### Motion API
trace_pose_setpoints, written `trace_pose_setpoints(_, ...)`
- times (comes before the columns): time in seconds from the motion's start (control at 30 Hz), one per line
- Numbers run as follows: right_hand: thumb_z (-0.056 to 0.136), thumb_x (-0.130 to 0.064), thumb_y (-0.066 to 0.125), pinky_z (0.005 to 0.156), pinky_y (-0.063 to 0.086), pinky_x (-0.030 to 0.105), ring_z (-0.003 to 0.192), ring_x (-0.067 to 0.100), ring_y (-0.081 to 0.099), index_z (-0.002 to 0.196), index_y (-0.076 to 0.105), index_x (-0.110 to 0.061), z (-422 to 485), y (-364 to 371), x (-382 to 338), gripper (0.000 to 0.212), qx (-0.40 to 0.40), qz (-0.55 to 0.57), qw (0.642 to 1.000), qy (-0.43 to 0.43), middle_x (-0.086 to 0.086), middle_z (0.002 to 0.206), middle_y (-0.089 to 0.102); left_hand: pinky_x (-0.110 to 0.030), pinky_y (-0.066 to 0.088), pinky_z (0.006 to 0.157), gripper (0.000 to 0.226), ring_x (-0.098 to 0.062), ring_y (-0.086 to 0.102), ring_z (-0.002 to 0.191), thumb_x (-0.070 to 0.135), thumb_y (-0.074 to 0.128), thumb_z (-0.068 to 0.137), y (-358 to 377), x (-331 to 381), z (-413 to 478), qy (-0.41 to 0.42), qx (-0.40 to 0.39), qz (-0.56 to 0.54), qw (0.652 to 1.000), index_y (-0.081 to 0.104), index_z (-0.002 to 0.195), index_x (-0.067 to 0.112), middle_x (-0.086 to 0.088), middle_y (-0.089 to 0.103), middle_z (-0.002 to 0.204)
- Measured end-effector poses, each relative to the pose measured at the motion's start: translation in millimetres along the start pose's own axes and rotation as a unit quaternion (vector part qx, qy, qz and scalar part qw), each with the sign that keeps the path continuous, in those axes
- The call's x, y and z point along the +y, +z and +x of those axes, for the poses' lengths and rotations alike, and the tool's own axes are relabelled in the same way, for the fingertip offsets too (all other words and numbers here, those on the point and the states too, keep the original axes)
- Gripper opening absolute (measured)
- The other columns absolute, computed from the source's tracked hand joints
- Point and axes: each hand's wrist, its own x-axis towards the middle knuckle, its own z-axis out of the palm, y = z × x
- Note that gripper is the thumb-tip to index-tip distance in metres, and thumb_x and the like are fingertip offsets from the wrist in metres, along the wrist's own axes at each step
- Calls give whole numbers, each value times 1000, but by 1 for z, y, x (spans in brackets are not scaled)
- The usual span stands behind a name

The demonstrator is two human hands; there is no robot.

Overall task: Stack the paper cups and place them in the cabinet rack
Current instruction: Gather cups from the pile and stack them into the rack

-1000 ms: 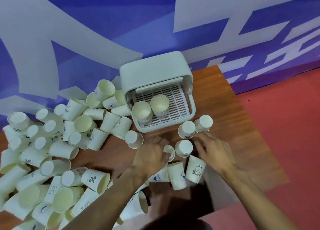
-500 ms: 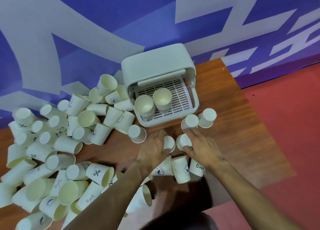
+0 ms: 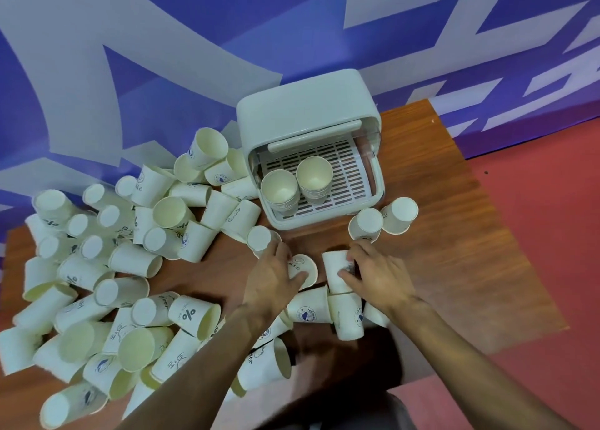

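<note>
Left hand (image 3: 272,278) pinching tipped paper cup (image 3: 304,267); right hand (image 3: 381,275) gripping second cup (image 3: 334,269) just beside, on bench (image 3: 454,267). Cup stacks (image 3: 281,191) standing in cabinet rack (image 3: 350,173).

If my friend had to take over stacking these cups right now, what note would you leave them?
Left hand grips the left cup on the table; right hand grips the right cup beside it.
Done: two cup stacks stand on the cabinet rack.
Left: nest the held pair, then the many loose cups heaped to the left, and rack them.
</note>
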Motion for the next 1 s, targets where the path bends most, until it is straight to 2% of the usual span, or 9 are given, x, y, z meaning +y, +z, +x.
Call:
trace_pose_setpoints(0.1, 92, -37, 55, 66, 33, 29, 84, 21, 63, 116, 51, -22, 6, -2, -6, 29, -13, -1, 1000, -2, -6, 124, 52, -32, 48, 73, 39, -18, 55, 98, 42, 65, 84, 0, -2, 5, 10, -5, -31, 999, 53, 114, 21, 7, 50, 112)
trace_pose_setpoints(0.23, 94, -33, 55, 77, 45, 34, 105, 25, 61, 144, 38, -21, 17, -5, -14, 54, -36, 12, 999, -10, 0, 142, 46, -37, 47, 96, 52, -23, 45, 124, 34, 53, 95, -1, 3, 5, 26, 23, -33, 999, 38, 144, 22, -1, 40, 141)
trace_pose_setpoints(0.37, 95, -28, 53, 83, 46, 32, 112, 20, 58, 140, 44, -24, 26, -2, -17, 46, -59, 17, 998, -34, -3, 135, 53, -37, 54, 79, 70, -24, 46, 128, 37, 49, 96, 2, 3, 3, 47, -77, 98, 991, 11, 154, 27, 2, 20, 156)
trace_pose_setpoints(0.43, 95, -27, 56, 79, 45, 30, 109, 18, 59, 134, 50, -26, 29, -1, -18, 39, -51, 28, 997, -48, -6, 126, 57, -37, 55, 71, 69, -23, 51, 121, 40, 50, 93, 2, 2, 7, 70, -90, 174, 978, 16, 152, 30, 4, 24, 152)
trace_pose_setpoints(0.57, 95, -25, 56, 77, 46, 28, 110, 13, 60, 132, 56, -30, 31, -5, -23, 38, 0, 57, 997, -59, -12, 125, 60, -36, 52, 70, 37, -23, 52, 112, 39, 52, 94, -8, 5, 18, 116, -97, 252, 956, 49, 126, 21, 2, 45, 130)
trace_pose_setpoints(0.67, 93, -29, 59, 66, 43, 29, 96, 16, 65, 119, 64, -29, 30, -16, -28, 26, 32, 52, 995, -75, -10, 109, 66, -33, 46, 65, 25, -22, 57, 101, 38, 47, 97, -26, 11, 15, 147, -51, 230, 961, 57, 112, 19, 0, 61, 110)
trace_pose_setpoints(0.77, 87, -32, 66, 58, 38, 27, 76, 10, 63, 101, 69, -31, 24, -39, -30, 14, 103, 75, 989, -79, -15, 88, 65, -30, 37, 56, 22, -19, 60, 81, 41, 47, 94, -51, 16, 7, 155, 21, 164, 974, 57, 89, 22, 5, 63, 85)
trace_pose_setpoints(0.87, 83, -31, 72, 55, 44, 27, 65, -3, 48, 92, 71, -32, 20, -72, -29, 9, 197, 144, 966, -86, -28, 73, 51, -31, 46, 56, 21, -15, 60, 73, 43, 57, 93, -80, 18, -3, 166, 141, 69, 973, 65, 90, 24, 8, 63, 78)
trace_pose_setpoints(1.0, 88, -20, 73, 57, 46, 20, 72, -5, 58, 89, 75, -24, 35, -105, -26, 4, 313, 198, 916, -154, -21, 91, 67, -25, 46, 65, 13, -10, 59, 75, 30, 68, 92, -111, 23, -2, 188, 298, -7, 936, 71, 88, 19, 9, 67, 83)
